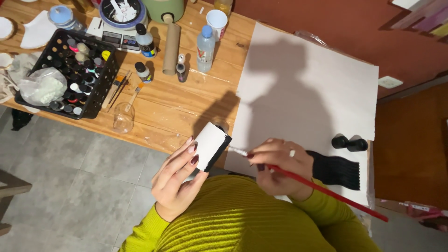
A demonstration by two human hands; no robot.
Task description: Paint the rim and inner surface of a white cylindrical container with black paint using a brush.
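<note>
A wooden tabletop [163,112] fills the upper left of the frame, a white sheet [308,93] spread at centre. Low in the middle, the left hand [177,177] wraps a light, easily crushed cardboard tube [211,144], painted white with a black end, best gripped gently round its sides. The right hand [280,163] pinches a slim red-handled brush [322,189] against it.
</note>
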